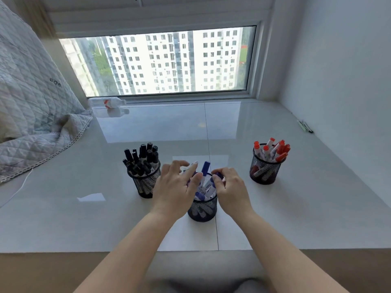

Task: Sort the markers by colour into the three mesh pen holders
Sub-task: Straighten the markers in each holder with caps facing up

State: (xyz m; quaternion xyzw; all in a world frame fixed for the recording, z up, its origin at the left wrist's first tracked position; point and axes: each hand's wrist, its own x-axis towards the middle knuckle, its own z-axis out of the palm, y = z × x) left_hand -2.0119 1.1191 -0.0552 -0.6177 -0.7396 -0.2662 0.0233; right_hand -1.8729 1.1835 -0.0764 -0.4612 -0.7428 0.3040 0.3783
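Observation:
Three black mesh pen holders stand on a glossy white surface. The left holder (146, 183) is full of black-capped markers (142, 158). The right holder (263, 172) holds red-capped markers (275, 151). The middle holder (203, 209), nearest me, holds blue-capped markers (205, 168). My left hand (175, 187) hovers over its left rim with fingers spread and fairly straight, touching the blue markers. My right hand (231, 190) is at its right rim, fingers curled round a blue marker cap (218, 176).
A quilted grey blanket (31, 115) lies at the left. A plastic bottle (108, 102) lies by the window at the back. A few pens (304, 125) lie along the right wall. The surface's front edge (190, 251) runs just below the middle holder.

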